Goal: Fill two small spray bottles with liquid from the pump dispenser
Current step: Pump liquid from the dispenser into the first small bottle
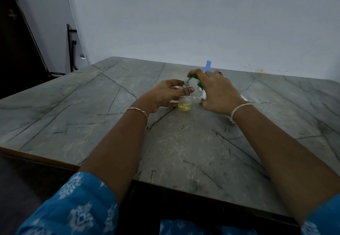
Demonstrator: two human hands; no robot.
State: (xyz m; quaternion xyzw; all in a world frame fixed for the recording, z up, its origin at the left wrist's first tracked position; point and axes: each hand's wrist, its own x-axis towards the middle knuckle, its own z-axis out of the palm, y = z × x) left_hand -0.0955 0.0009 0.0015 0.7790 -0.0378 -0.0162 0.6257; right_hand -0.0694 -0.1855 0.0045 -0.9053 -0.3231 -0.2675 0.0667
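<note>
A small clear spray bottle (185, 104) stands uncapped on the grey table (165, 152), with yellow liquid in its lower part. My left hand (166, 95) grips it around the neck and shoulder. My right hand (215, 89) covers the pump dispenser (199, 85); its fingers press on the green pump head. The green nozzle (190, 79) points down at the bottle's open mouth. Most of the dispenser's body is hidden under my right hand. A second bottle with a pale blue cap (208, 65) stands just behind my right hand.
Something small and white (243, 97) lies on the table just right of my right hand, mostly hidden. A white wall rises behind the table's far edge. A black metal frame (70, 51) leans in the left corner.
</note>
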